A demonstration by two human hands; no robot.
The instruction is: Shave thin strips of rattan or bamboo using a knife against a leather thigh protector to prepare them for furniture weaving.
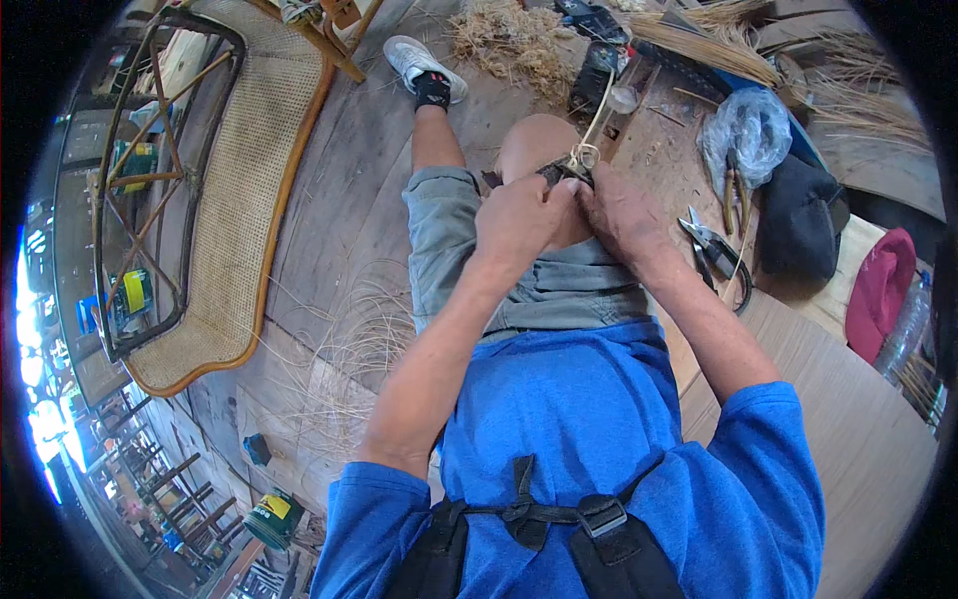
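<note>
My two hands meet above my bent right knee. My left hand (521,215) is closed, its thumb and fingers pressed against a dark piece of material (555,173) that lies over the knee. Close beside it, my right hand (627,214) is curled shut where a pale cane strand (584,155) comes out in small loops. From there the strand runs up and away to the right, past the knee. The fingertips of both hands are partly hidden, so the exact grip on the strand is hard to make out.
Pliers (720,248) and a clear plastic bag (743,135) lie to my right, near a black cap (801,220) and a red cap (878,290). A woven cane chair frame (235,190) stands at left. Loose cane strands (364,329) cover the floor. A green tin (273,519) sits lower left.
</note>
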